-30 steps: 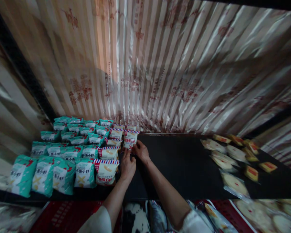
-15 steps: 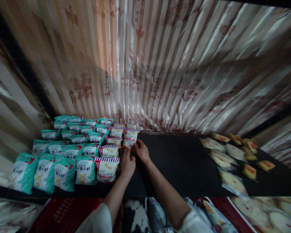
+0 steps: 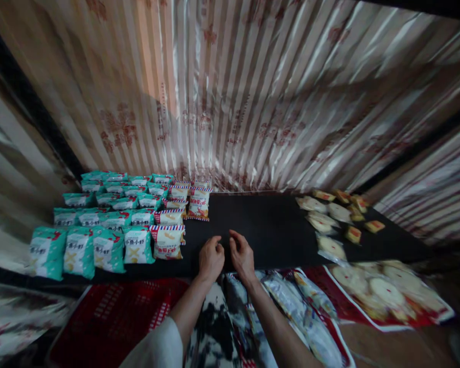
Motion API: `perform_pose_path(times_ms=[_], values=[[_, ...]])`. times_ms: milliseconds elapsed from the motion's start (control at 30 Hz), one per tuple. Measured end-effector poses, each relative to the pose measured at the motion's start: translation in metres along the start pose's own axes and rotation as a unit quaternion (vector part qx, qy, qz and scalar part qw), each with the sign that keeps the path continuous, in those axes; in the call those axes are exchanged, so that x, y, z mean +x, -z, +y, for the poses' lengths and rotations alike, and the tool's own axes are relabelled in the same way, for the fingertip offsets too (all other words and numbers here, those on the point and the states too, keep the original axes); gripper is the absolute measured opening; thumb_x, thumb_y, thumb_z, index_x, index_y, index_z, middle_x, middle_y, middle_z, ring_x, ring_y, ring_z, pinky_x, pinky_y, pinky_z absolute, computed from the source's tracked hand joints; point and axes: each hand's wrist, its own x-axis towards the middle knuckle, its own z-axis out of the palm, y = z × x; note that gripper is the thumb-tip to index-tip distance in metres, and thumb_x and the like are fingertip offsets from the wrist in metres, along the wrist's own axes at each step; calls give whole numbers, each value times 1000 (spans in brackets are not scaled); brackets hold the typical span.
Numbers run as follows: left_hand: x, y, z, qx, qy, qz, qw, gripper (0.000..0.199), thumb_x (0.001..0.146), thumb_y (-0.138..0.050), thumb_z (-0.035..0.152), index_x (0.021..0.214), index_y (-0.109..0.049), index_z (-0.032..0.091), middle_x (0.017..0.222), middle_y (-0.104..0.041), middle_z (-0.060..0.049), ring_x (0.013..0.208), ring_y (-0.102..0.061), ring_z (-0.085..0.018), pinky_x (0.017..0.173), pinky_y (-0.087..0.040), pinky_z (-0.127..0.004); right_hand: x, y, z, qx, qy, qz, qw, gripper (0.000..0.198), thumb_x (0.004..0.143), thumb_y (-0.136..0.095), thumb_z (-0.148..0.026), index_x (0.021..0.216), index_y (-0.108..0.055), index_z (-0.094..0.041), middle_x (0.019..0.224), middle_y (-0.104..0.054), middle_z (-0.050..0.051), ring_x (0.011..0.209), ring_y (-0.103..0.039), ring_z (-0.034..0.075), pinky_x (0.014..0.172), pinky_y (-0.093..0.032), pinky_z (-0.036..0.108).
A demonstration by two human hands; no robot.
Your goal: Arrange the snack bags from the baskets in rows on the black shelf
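My left hand (image 3: 211, 259) hovers over the near part of the black shelf (image 3: 268, 225), its fingers loosely bent and nothing in it. Beside it, my right hand (image 3: 242, 255) is also bare, with thumb and fingers apart. Ahead and to the left of both stands a white snack bag with a striped red-and-blue top edge (image 3: 198, 203). Matching white bags, such as the front one (image 3: 167, 242), form a column just left of it. Rows of teal snack bags (image 3: 108, 250) fill the shelf's left part.
Flat round packaged items (image 3: 331, 248) and small yellow packs (image 3: 353, 234) lie on the shelf's right side. Below the front edge are a red basket (image 3: 118, 317), bluish packages (image 3: 287, 299) and a tray of round packages (image 3: 387, 294). Striped sheeting (image 3: 230, 102) hangs behind.
Both hands have let go of the white snack bag and drawn back toward the shelf's front edge. The bag stays standing. The view has tilted down slightly.
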Motion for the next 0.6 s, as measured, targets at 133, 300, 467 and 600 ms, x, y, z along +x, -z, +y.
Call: perform_pose_path(times_ms=[133, 300, 467, 600], values=[[-35, -16, 7, 5, -34, -72, 997, 34, 81, -41, 10, 106, -62, 17, 109, -67, -7, 102, -61, -15, 94, -44, -28, -50, 35, 10, -26, -9, 17, 999, 36, 85, -43, -37, 105, -63, -15, 103, -67, 13, 95, -62, 22, 85, -50, 38], [-67, -21, 13, 83, -52, -158, 983, 34, 81, -39, 11, 106, -63, 15, 109, -66, -9, 102, -61, -17, 95, -43, -27, -112, 72, 21, -106, 29, -37, 993, 29, 88, -42, -31, 103, -63, -17, 100, -67, 11, 93, -62, 23, 83, -51, 40], [-87, -15, 13, 164, -64, -207, 962, 35, 82, -38, 14, 109, -61, 18, 115, -64, -7, 108, -58, -17, 96, -41, -26, -150, 99, 27, -231, 94, -97, 964, 27, 87, -47, -31, 107, -61, -19, 106, -65, 10, 101, -58, 25, 90, -47, 42], [-99, -15, 7, 194, -74, -240, 948, 34, 83, -40, 17, 109, -60, 20, 117, -64, -6, 111, -56, -16, 97, -40, -26, -172, 103, 40, -348, 70, -85, 931, 45, 80, -56, -37, 120, -55, -16, 119, -58, 16, 111, -51, 32, 92, -45, 46]])
